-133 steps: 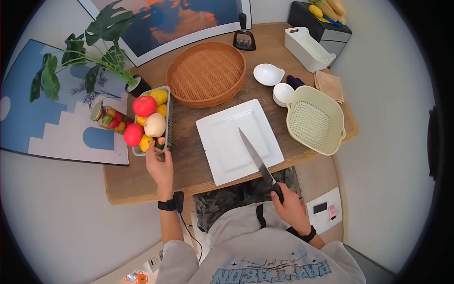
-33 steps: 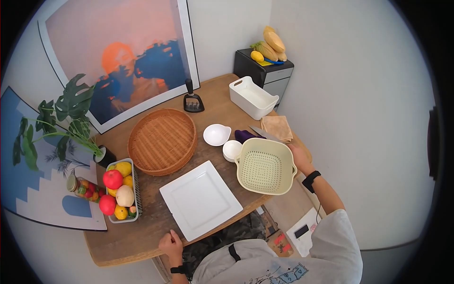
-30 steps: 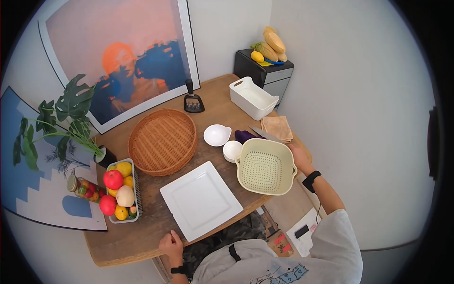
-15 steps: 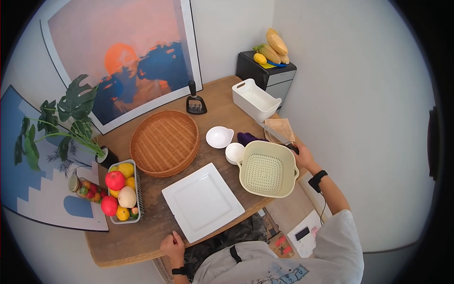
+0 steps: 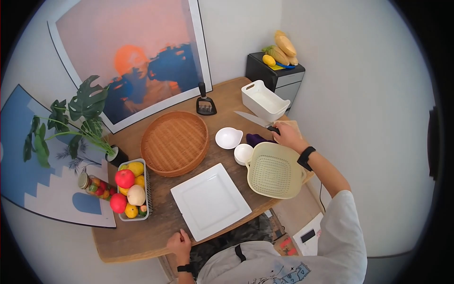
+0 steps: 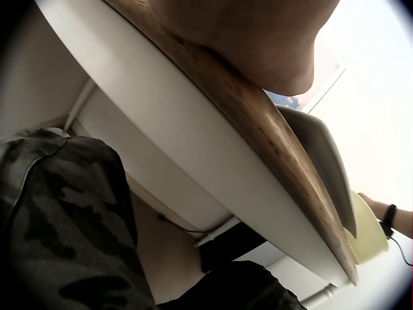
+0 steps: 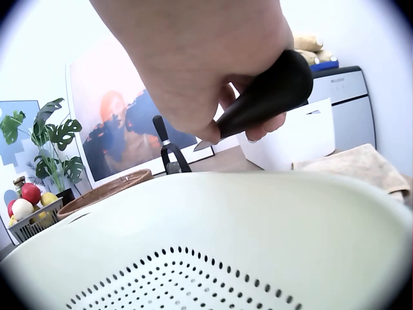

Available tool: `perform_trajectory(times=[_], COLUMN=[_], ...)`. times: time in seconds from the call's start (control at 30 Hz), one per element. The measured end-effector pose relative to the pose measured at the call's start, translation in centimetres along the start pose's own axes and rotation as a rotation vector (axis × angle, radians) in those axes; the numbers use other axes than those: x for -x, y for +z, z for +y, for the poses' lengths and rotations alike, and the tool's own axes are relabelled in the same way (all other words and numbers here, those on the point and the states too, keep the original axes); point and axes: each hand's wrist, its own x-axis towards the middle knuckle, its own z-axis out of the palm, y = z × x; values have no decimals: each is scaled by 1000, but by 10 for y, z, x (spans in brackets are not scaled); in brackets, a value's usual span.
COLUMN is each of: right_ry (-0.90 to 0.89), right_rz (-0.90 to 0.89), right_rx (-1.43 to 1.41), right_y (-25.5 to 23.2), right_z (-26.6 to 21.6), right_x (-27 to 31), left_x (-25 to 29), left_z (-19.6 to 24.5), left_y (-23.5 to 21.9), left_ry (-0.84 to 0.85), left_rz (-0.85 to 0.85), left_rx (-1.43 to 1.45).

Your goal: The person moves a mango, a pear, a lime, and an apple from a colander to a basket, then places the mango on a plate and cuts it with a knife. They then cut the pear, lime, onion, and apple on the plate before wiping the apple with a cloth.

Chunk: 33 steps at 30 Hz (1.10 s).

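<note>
My right hand (image 5: 289, 135) grips the black handle of a kitchen knife (image 5: 253, 118) behind the pale green colander (image 5: 274, 169). The blade points left, its tip in front of the white bin (image 5: 266, 100). In the right wrist view the fingers wrap the knife handle (image 7: 268, 97) above the colander's rim, and most of the blade is hidden. A dark purple eggplant-like thing (image 5: 257, 139) and a folded tan cloth (image 5: 289, 124) lie close by, partly covered. My left hand (image 5: 179, 243) rests at the table's front edge beside the square white plate (image 5: 211, 201), fingers loosely curled, holding nothing.
A grey basket of fruit (image 5: 148, 191), a jar (image 5: 97, 186) and a potted plant (image 5: 117, 155) stand at the left. Behind the plate sit a round wicker tray (image 5: 175, 143), white bowls (image 5: 229, 137) and a black-handled tool (image 5: 206, 105). A black cabinet (image 5: 260, 70) is at the back.
From over the plate, the knife went right to beside the cloth, and has since risen and swung back-left in my right hand. My left hand left the fruit basket for the table edge.
</note>
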Motion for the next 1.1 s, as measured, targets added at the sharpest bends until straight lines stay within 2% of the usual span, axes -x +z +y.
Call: perform_trajectory(times=[0.17,0.37,0.47,0.67,0.77,0.83,0.97,1.03,1.1], right_ry=[-20,-52,-68,-3,59,61,14,37,87], right_rz=[41,-18,-66,-287,-308,-308,-139,-50,33], right_rx=[-35,67,79,229,226,204,78,-34,-190], right_y=[47,85,96,115,99,93,74,49,25], right_z=[-1,1,2,-5,-30,-29,9,35,56], right_x=[-38,-81,-98,-116,-108,-108,-101,-75,-44], left_x=[0,-1,2,5,6,8,8,8,8], left_z=[2,2,-2,-5,-7,-7,-7,-5,0], left_y=[0,-2,0,3,5,6,6,8,-5], left_ry=[-20,2,31,46,44,32,33,7,81], left_rz=[8,-12,-31,-48,-32,-24,-23,-16,-100], left_rx=[-3,-7,-8,-25,-24,-32,-67,-30,-124])
